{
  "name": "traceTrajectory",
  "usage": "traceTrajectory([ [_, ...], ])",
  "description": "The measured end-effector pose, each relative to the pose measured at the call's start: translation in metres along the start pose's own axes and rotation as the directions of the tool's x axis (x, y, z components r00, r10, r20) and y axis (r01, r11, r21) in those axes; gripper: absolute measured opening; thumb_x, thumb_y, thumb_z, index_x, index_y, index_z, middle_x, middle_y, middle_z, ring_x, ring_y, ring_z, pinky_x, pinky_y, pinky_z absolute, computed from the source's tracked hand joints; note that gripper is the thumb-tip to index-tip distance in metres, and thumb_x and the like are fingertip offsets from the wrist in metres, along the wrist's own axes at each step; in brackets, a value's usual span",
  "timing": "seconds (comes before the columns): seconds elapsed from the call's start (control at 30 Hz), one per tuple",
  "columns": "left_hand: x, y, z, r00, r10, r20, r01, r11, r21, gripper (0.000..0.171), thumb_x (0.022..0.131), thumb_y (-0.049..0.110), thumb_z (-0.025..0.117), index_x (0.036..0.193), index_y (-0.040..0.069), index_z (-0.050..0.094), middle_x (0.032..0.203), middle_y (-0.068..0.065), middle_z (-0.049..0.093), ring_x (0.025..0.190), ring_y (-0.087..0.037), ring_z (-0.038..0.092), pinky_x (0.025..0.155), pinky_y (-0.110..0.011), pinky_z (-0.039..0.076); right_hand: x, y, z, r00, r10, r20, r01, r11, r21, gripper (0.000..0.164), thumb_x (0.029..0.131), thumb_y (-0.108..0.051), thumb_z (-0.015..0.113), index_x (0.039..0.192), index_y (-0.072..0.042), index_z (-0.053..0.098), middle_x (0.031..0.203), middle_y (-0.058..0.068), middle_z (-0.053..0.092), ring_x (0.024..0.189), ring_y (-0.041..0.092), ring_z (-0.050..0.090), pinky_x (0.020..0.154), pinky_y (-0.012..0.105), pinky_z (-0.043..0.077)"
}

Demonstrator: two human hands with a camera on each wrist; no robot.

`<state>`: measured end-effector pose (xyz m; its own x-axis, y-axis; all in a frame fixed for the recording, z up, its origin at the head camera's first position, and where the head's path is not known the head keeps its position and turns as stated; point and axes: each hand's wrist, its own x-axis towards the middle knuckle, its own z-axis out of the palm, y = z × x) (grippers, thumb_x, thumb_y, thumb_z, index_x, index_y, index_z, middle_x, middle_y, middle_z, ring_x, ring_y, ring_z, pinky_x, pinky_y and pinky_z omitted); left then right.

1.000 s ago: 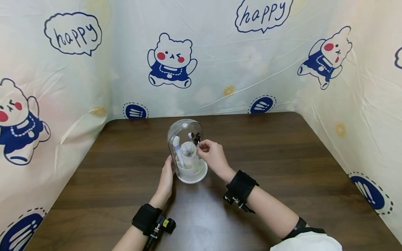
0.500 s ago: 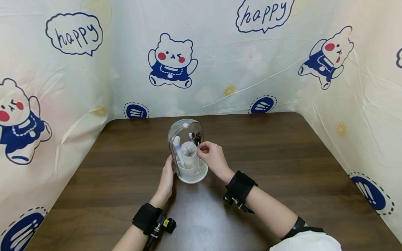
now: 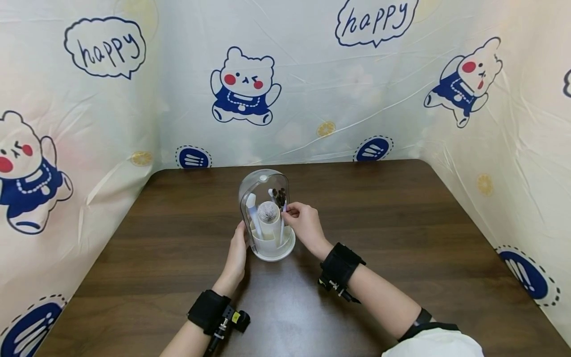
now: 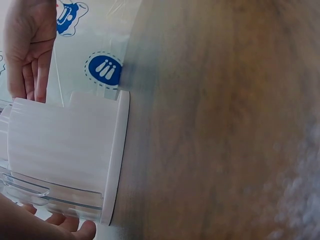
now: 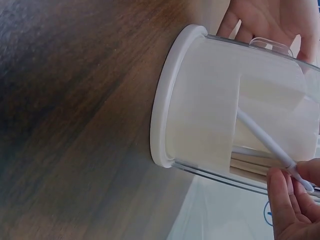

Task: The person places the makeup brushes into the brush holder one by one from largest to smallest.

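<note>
A white makeup brush holder (image 3: 273,256) with a clear domed cover (image 3: 254,179) stands upright on the table. The left hand (image 3: 236,253) grips its left side; in the left wrist view, fingertips (image 4: 86,230) curve against the clear cover. On the opposite side, the right hand (image 3: 306,224) pinches a slim lilac makeup brush (image 5: 267,140) between thumb and fingers. The brush's lower end is inside a compartment at the open front, leaning at a slant. Several dark-tipped brushes (image 3: 279,195) and a thicker pale-handled brush (image 3: 253,210) stand in other compartments.
A round cup with a speckled silvery top (image 3: 268,211) sits in the middle of the holder. Brown wooden tabletop (image 3: 379,208) surrounds it. A printed cloth (image 3: 294,89) hangs behind and along both sides. Each wrist wears a black strap (image 3: 342,263) with a small camera.
The right hand has shifted slightly right, and the lilac brush now shows more of its length, standing in the front right of the holder. The left hand has stayed in place.
</note>
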<state>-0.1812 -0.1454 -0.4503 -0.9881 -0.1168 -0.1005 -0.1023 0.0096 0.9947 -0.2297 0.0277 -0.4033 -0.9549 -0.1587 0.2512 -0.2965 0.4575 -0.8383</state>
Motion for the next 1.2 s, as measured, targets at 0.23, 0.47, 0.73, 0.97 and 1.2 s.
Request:
traceTrajectory([
  [0.23,-0.001,0.001,0.000,1.000,0.002,0.009,-0.002,1.000,-0.004,0.059,0.105,0.038,0.012,0.153,0.003,0.015,0.160,-0.016,0.014,0.149,-0.032,0.013,0.122,-0.050,0.014,0.001,0.005,0.000,1.000,-0.004,-0.001,0.004,0.999,-0.048,0.013,0.085,-0.008,0.069,0.088,0.004,0.073,0.081,0.014,0.073,0.072,0.020,0.068,0.063,0.024,0.055],
  [0.47,-0.001,0.001,0.000,1.000,-0.007,0.010,0.006,1.000,0.012,0.059,0.105,0.038,0.011,0.153,0.003,0.013,0.161,-0.017,0.010,0.149,-0.033,0.011,0.122,-0.052,0.013,0.001,0.009,0.000,1.000,0.002,0.005,-0.002,0.998,-0.060,0.012,0.085,-0.010,0.070,0.086,0.001,0.074,0.079,0.012,0.073,0.068,0.016,0.065,0.060,0.021,0.051],
  [0.73,-0.001,0.002,0.000,1.000,-0.008,0.005,0.008,1.000,0.011,0.059,0.105,0.037,0.011,0.153,0.003,0.012,0.161,-0.017,0.011,0.149,-0.033,0.011,0.122,-0.051,0.014,0.002,0.012,-0.001,0.999,0.032,0.019,-0.031,0.997,-0.066,0.014,0.085,-0.013,0.070,0.087,0.000,0.074,0.081,0.012,0.074,0.071,0.016,0.066,0.063,0.021,0.052],
  [0.97,-0.002,0.002,-0.001,1.000,-0.016,0.004,0.016,1.000,0.011,0.061,0.105,0.039,0.012,0.153,0.002,0.011,0.161,-0.017,0.009,0.149,-0.033,0.011,0.122,-0.050,0.014,0.001,0.010,-0.004,0.999,0.045,0.030,-0.043,0.998,-0.049,0.015,0.086,-0.014,0.069,0.090,0.000,0.074,0.084,0.012,0.074,0.074,0.017,0.067,0.064,0.023,0.054],
  [1.2,-0.002,0.002,-0.001,1.000,-0.018,0.005,0.018,1.000,0.014,0.061,0.105,0.039,0.012,0.153,0.002,0.010,0.161,-0.018,0.009,0.149,-0.034,0.011,0.122,-0.050,0.014,0.000,0.011,-0.006,0.999,0.047,0.016,-0.047,0.998,-0.044,0.017,0.087,-0.016,0.069,0.091,-0.001,0.075,0.085,0.012,0.074,0.075,0.018,0.068,0.065,0.023,0.053],
])
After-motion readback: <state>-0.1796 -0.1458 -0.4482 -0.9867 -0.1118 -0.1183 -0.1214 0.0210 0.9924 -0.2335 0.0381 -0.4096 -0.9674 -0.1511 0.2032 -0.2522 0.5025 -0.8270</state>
